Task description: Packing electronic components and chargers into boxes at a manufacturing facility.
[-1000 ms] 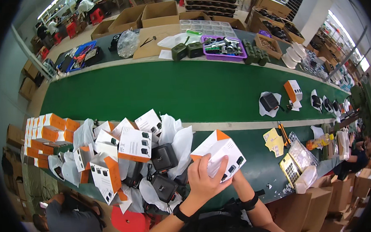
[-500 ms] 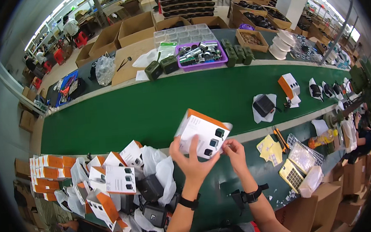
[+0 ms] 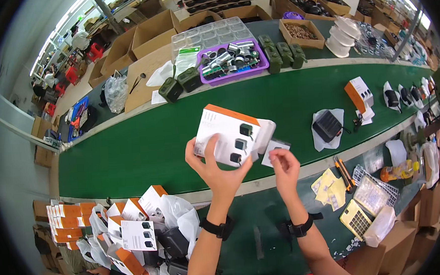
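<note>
My left hand (image 3: 216, 170) is closed around a white and orange product box (image 3: 224, 127), which it holds tilted above the conveyor belt. White flaps (image 3: 265, 133) stand out at the box's right end, so that end is open. Beside it, my right hand (image 3: 286, 171) pinches a small white and grey folded leaflet (image 3: 278, 145) by its lower edge. The leaflet is close to the flaps; whether it touches them I cannot tell. What lies inside the box is hidden.
A green conveyor belt (image 3: 130, 153) crosses in front. At the right are a black device (image 3: 327, 126) on white wrap, another box (image 3: 359, 93), a cutter knife (image 3: 344, 174) and yellow cards (image 3: 330, 188). Boxes and wrapped devices (image 3: 173, 241) pile up at the left.
The box has moved up and away over the belt, its right end now with flaps out. My right hand has moved slightly away from me, and the leaflet now shows in its fingers.
</note>
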`<state>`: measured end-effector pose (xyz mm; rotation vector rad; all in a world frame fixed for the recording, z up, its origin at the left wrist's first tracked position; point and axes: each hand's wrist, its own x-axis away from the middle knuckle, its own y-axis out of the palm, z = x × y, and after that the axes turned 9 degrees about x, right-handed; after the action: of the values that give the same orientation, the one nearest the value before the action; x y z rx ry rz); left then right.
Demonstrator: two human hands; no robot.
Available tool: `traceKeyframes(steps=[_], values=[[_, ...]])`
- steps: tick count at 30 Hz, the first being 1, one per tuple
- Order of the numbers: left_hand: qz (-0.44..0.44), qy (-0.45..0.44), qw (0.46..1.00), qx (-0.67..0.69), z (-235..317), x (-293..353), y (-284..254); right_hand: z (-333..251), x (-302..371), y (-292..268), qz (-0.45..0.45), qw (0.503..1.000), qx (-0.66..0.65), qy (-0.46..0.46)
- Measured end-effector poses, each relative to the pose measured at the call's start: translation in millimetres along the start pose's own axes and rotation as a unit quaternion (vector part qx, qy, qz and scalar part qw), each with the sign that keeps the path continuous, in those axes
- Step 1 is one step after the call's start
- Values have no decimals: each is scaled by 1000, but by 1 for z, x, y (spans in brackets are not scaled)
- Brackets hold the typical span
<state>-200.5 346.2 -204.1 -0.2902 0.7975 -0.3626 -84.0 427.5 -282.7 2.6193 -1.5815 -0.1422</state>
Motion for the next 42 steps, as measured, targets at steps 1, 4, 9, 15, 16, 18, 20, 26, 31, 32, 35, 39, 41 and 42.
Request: traceKeyframes(steps=[1,4,9,15,16,18,20,26,31,32,35,39,41,42], values=[[-3,-15,999,-46,-5,-1,5,0,-6,-4,18,1000,5,23],[-27,-77,991,-106,-46,18,31,26,-10,-24,30,998,-17,54],[-81,-328,941,-6,-86,60,21,44,16,-40,49,993,33,106],[-153,-306,924,167,12,86,-49,43,49,-40,-31,989,32,140],[-172,-332,903,211,27,98,-66,38,55,-31,-79,986,44,142],[-172,-357,896,200,57,123,-103,21,73,3,-191,968,22,163],[-160,-345,916,126,75,147,-141,5,99,39,-287,944,66,148],[28,-247,962,-115,63,182,-238,-54,172,130,-387,903,133,-132],[-104,-313,895,-301,54,186,-288,-28,201,191,-318,773,443,-324],[-159,-328,870,-333,51,194,-292,-26,200,196,-319,771,444,-327],[-174,-336,868,-322,42,210,-293,-26,188,205,-496,691,524,-42],[-175,-334,868,-324,43,207,-286,-22,175,188,-500,749,436,18],[-178,-337,865,-327,43,198,-291,-17,178,175,-500,790,354,10],[-130,-301,901,-286,43,192,-289,-19,176,162,-485,830,276,4]])
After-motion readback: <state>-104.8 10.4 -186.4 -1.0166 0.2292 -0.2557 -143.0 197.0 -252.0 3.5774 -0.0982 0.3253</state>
